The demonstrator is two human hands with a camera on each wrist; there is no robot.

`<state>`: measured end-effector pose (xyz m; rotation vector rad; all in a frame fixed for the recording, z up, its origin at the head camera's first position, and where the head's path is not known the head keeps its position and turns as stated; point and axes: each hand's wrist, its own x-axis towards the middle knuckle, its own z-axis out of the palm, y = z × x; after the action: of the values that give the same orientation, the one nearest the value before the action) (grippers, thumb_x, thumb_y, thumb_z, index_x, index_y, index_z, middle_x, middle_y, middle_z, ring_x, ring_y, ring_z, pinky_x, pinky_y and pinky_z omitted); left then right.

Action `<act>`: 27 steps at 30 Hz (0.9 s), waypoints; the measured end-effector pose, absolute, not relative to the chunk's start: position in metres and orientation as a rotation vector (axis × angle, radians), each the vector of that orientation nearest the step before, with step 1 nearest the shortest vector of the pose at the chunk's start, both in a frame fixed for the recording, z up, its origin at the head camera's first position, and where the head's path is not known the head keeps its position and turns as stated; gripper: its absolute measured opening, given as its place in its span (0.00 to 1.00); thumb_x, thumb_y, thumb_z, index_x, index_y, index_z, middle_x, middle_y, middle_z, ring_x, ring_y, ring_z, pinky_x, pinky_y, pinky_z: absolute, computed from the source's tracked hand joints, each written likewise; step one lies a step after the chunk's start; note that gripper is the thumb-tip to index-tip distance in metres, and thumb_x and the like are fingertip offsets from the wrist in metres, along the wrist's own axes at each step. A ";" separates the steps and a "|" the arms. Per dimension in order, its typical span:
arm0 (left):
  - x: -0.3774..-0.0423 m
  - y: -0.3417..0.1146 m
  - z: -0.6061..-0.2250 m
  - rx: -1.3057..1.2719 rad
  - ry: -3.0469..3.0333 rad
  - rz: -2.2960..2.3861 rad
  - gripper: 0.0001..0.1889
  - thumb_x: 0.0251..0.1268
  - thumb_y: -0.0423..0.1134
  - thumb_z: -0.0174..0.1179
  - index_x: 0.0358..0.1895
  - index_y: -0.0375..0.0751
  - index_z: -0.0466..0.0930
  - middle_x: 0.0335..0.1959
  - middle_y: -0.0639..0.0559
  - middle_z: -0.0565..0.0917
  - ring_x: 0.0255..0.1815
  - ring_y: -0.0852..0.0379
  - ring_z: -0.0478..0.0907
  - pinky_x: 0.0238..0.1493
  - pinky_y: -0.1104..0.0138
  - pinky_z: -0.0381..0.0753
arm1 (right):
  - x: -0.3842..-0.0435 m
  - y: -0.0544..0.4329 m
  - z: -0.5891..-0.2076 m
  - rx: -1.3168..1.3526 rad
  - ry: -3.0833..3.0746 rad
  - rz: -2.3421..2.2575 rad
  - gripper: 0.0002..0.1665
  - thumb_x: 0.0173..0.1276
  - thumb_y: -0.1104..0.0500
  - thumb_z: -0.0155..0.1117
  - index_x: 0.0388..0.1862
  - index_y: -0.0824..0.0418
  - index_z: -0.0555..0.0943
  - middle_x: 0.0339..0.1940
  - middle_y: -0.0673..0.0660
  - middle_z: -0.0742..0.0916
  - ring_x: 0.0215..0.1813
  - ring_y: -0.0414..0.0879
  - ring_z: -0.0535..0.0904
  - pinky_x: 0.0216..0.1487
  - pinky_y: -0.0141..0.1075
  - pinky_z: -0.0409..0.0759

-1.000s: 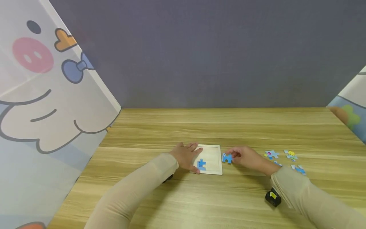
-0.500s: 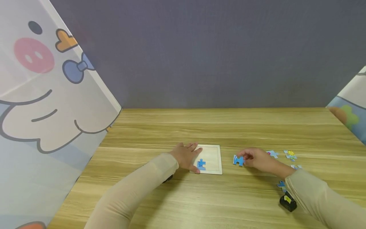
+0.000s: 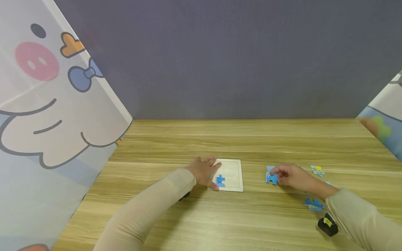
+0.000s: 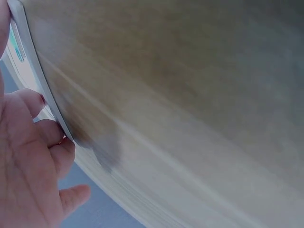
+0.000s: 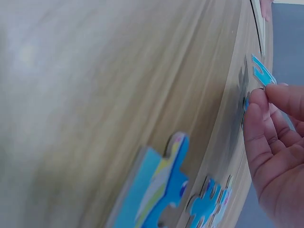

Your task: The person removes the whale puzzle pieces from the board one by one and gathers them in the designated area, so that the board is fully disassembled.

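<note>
My left hand lies spread over the left side of a square, pale wooden puzzle tray; in the left wrist view its fingertips rest at the tray edge. A blue jigsaw piece sits in the tray's lower left corner, by my thumb. To the right of the tray, my right hand pinches another blue jigsaw piece between thumb and fingers. The right wrist view shows this held piece tilted above the table. A light blue piece lies partly hidden behind it.
More jigsaw pieces lie on the wooden table around my right forearm: a yellow flower piece behind it and blue pieces in front. A black wrist camera hangs below the right sleeve. A grey panel closes off the back.
My right hand has moved right, away from the tray, with the blue jigsaw piece still pinched. The blue pieces under the right forearm have come into view. My left hand has stayed put.
</note>
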<state>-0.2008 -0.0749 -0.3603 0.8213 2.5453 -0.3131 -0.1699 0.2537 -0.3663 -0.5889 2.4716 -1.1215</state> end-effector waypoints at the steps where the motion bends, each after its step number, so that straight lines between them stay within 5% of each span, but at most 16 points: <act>1: -0.201 -0.075 -0.360 0.822 2.546 -0.312 0.51 0.55 0.73 0.52 0.78 0.54 0.45 0.78 0.52 0.44 0.76 0.57 0.44 0.72 0.52 0.49 | -0.170 0.255 -0.366 -0.592 2.473 -1.117 0.15 0.62 0.71 0.61 0.49 0.74 0.78 0.34 0.54 0.80 0.36 0.37 0.73 0.34 0.31 0.77; 17: -0.200 -0.075 -0.359 0.836 2.547 -0.332 0.51 0.55 0.73 0.50 0.78 0.53 0.45 0.77 0.51 0.45 0.76 0.56 0.46 0.72 0.52 0.51 | -0.170 0.269 -0.363 -0.588 2.316 -1.120 0.16 0.62 0.73 0.59 0.50 0.78 0.76 0.36 0.54 0.81 0.34 0.36 0.69 0.33 0.30 0.75; 27: -0.201 -0.075 -0.361 0.843 2.541 -0.350 0.51 0.55 0.74 0.49 0.78 0.53 0.44 0.77 0.50 0.44 0.76 0.56 0.45 0.72 0.52 0.51 | -0.172 0.270 -0.361 -0.514 2.134 -1.176 0.17 0.60 0.78 0.52 0.49 0.86 0.71 0.21 0.48 0.71 0.21 0.35 0.64 0.22 0.26 0.63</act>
<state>-0.2012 -0.0751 -0.3613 0.8431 2.5409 -0.3497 -0.1722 0.2703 -0.3611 -0.5136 2.1335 -1.1755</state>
